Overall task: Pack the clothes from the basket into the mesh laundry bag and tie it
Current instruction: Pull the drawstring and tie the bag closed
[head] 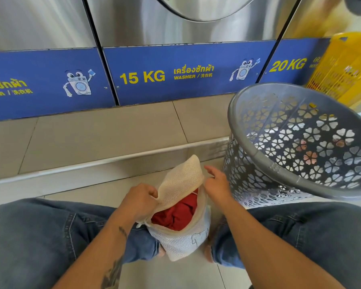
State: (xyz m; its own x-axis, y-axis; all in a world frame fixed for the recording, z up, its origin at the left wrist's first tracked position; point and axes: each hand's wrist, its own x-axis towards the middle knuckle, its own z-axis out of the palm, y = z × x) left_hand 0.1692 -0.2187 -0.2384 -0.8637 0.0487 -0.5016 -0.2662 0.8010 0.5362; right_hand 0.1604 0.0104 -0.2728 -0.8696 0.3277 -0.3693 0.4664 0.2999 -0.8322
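A white mesh laundry bag (181, 238) stands on the floor between my knees, its mouth open and a red garment (178, 214) showing inside. My left hand (141, 200) grips the left edge of the bag's raised cream mesh flap (183, 180). My right hand (216, 181) is at the flap's right edge with fingers loosely extended; whether it pinches the mesh I cannot tell. The grey perforated basket (296, 178) lies tipped toward me at the right, and no clothes show inside it.
Steel washing machines with blue panels (175, 74) stand close ahead on a tiled step (104, 132). A yellow plastic basket (344, 67) sits at the far right. My jeans-clad legs frame the bag on both sides.
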